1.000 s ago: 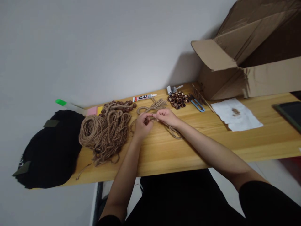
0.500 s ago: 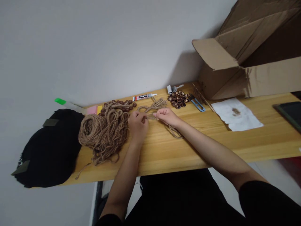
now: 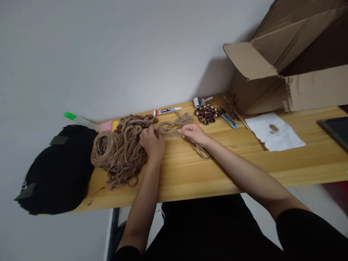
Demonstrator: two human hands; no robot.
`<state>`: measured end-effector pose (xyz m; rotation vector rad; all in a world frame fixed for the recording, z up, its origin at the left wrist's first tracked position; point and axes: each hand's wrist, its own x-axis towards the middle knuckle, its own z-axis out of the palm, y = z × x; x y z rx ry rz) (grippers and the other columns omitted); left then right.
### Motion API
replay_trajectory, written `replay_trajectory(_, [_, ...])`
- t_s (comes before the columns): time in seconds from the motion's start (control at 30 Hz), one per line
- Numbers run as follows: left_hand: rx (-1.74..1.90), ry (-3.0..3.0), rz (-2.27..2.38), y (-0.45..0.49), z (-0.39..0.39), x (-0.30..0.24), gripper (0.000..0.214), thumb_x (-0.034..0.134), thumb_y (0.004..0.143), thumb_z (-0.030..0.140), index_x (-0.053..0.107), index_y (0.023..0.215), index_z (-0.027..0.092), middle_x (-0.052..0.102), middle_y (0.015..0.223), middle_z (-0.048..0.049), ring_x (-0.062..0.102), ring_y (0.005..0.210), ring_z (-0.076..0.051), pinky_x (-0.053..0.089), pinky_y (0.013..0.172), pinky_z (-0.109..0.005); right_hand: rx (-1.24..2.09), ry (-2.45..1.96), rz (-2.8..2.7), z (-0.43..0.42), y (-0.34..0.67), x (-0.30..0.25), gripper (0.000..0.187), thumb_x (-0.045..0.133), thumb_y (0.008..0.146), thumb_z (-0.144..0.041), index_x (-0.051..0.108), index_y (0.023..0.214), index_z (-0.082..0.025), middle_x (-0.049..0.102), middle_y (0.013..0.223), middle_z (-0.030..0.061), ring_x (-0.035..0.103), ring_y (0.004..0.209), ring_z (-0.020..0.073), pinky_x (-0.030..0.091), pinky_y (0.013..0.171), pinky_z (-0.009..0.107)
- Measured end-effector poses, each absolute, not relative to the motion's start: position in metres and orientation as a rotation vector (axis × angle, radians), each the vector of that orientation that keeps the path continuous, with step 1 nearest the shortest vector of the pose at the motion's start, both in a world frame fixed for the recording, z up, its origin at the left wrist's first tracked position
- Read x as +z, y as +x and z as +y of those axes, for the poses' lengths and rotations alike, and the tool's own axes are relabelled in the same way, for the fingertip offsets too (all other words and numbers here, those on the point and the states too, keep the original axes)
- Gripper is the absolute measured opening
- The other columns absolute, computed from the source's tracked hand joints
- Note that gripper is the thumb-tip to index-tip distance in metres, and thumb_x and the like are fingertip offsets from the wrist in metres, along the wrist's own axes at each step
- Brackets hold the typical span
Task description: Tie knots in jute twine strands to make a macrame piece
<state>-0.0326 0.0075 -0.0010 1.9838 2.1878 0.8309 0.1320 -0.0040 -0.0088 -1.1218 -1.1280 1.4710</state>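
Note:
My left hand (image 3: 152,142) is closed on a strand of jute cord (image 3: 169,129) at the right edge of a big heap of jute twine (image 3: 118,154). My right hand (image 3: 193,133) pinches the same cord further right, and the cord is stretched between both hands on the wooden table (image 3: 244,163). A knotted tassel end of the cord (image 3: 182,119) lies just behind my hands. More of the cord trails under my right wrist (image 3: 202,152).
Brown wooden beads (image 3: 138,119) lie behind the twine and a pile of wooden rings (image 3: 206,114) to the right. A glue tube (image 3: 166,110), blue snips (image 3: 228,120), a white tissue (image 3: 274,131), an open cardboard box (image 3: 288,65) and a black bag (image 3: 58,170) sit around.
My left hand has slid left along the cord toward the twine heap, pulling the strand taut. My right hand has stayed almost in place.

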Motion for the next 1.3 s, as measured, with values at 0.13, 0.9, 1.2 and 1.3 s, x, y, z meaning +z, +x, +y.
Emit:
replay_trajectory(0.13, [0.852,1.929,2.178,-0.037,0.011,-0.003,0.028,0.051,0.078,0.022,0.062,0.103,0.019,0.056,0.107,-0.0133,0.048,0.104,-0.031,0.039,0.087,-0.043,1.473,-1.125,-1.125,-0.004,0.132,-0.009,0.038,0.07,0.064,-0.041,0.046,0.048,-0.015,0.031,0.028,-0.0103,0.021,0.027,0.0012,0.008,0.031,0.018])
replay_trajectory(0.9, [1.6,0.97,1.425,-0.036,0.02,-0.003,0.034,0.061,0.073,0.045,0.053,0.058,0.015,0.048,0.049,0.0062,0.047,0.043,-0.006,0.038,0.047,-0.018,1.476,-1.087,-1.05,-0.003,0.134,-0.011,0.037,0.068,0.066,-0.041,0.047,0.049,-0.016,0.032,0.027,-0.0098,0.021,0.026,0.0016,0.009,0.031,0.018])
replay_trajectory(1.2, [1.594,0.505,1.253,-0.038,0.024,0.002,0.02,0.069,0.065,0.024,0.051,0.069,0.017,0.055,0.054,0.0097,0.05,0.045,-0.004,0.04,0.05,-0.017,1.474,-1.104,-1.057,-0.003,0.134,-0.011,0.036,0.067,0.067,-0.04,0.047,0.049,-0.016,0.032,0.027,-0.0101,0.021,0.025,0.0015,0.009,0.03,0.018])
replay_trajectory(1.3, [1.521,0.456,1.171,-0.037,0.025,0.003,0.021,0.067,0.069,0.025,0.048,0.065,0.017,0.048,0.047,0.0114,0.046,0.041,-0.003,0.039,0.049,-0.016,1.466,-1.108,-1.061,-0.003,0.134,-0.01,0.036,0.067,0.068,-0.039,0.048,0.049,-0.015,0.032,0.028,-0.0098,0.021,0.025,0.0014,0.009,0.03,0.017])
